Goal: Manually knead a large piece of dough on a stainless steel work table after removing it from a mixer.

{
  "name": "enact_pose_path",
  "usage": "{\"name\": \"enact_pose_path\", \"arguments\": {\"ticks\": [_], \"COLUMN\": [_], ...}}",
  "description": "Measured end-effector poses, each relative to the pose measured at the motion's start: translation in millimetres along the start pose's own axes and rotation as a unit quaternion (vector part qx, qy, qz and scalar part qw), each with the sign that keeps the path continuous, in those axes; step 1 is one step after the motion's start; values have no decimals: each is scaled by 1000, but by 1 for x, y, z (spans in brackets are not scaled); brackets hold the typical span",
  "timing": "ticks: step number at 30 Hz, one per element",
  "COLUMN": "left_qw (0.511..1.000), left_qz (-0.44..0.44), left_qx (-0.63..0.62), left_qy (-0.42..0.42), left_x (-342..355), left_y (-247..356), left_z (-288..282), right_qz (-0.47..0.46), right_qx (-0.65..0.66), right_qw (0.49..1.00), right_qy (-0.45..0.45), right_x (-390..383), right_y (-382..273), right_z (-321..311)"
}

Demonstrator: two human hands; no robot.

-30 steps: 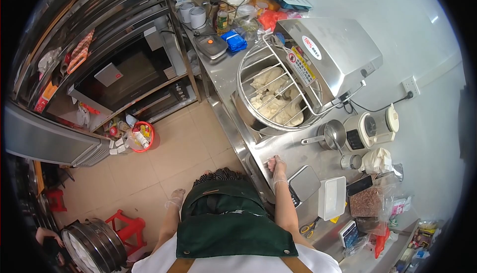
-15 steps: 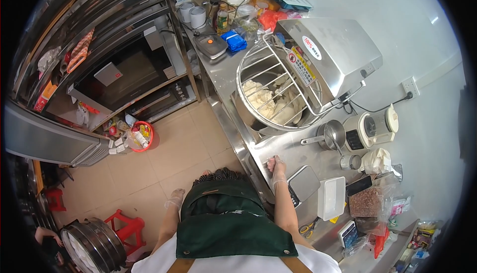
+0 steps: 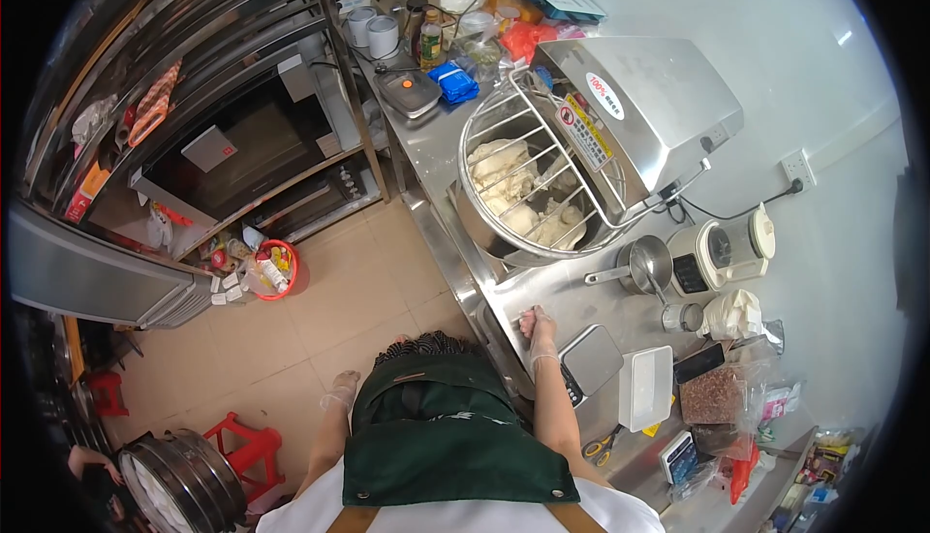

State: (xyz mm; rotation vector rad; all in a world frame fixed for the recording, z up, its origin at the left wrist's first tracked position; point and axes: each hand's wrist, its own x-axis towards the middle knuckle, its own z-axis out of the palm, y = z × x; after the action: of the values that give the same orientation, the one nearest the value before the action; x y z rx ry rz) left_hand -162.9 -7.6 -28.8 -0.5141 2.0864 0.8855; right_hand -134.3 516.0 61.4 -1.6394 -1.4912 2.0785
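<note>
The right hand (image 3: 536, 325), in a thin clear glove, rests on the long shiny steel bench (image 3: 441, 160). Its fingers look curled together on the bench top, and it holds nothing. It sits just in front of the big silver dough mixer (image 3: 635, 111) and just beside the small flat silver kitchen scale (image 3: 591, 360).

The left hand (image 3: 340, 392), also in a clear glove, hangs down by the person's side above the tan tiled floor (image 3: 349, 281). It holds nothing. It is too small to tell if its fingers are apart or together.

The mixer's round steel bowl (image 3: 484, 233) stands on the bench, well past the right hand. A wire guard (image 3: 528, 160) lies over the bowl. Lumps of pale white dough (image 3: 518, 194) sit inside the bowl.

Near the right hand, a small steel saucepan with a long handle (image 3: 639, 266) lies on the bench. Beside the scale sits a white plastic tub (image 3: 647, 388). Yellow-handled scissors (image 3: 601, 448) lie close to the person's arm.

On the floor is a red bucket (image 3: 276, 269) full of small packets. A red plastic stool (image 3: 242, 451) stands by a round steel steamer (image 3: 179, 480). The person wears a dark green apron (image 3: 455, 436).
</note>
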Motion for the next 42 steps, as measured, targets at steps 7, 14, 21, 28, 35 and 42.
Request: {"name": "enact_pose_path", "arguments": {"ticks": [7, 14, 21, 28, 35, 42], "left_qw": [999, 998, 1000, 999, 1000, 1000], "left_qz": [33, 42, 7, 40, 23, -1], "left_qx": [18, 37, 20, 36, 17, 27], "left_qy": [3, -8, -19, -5, -6, -10], "left_x": [-6, -1, 5, 10, -1, -5], "left_y": [5, 1, -4, -9, -1, 3], "left_z": [-2, -1, 0, 2, -1, -1], "right_qz": [0, 1, -5, -6, 6, 4], "right_qx": [-18, 21, 22, -5, 8, -1], "right_qw": [1000, 1000, 1000, 1000, 1000, 1000], "right_qy": [11, 2, -3, 15, -1, -2], "right_x": [2, 3, 1, -2, -8, -10], "right_y": [1, 1, 1, 0, -6, -8], "right_z": [-1, 0, -1, -1, 1, 2]}}
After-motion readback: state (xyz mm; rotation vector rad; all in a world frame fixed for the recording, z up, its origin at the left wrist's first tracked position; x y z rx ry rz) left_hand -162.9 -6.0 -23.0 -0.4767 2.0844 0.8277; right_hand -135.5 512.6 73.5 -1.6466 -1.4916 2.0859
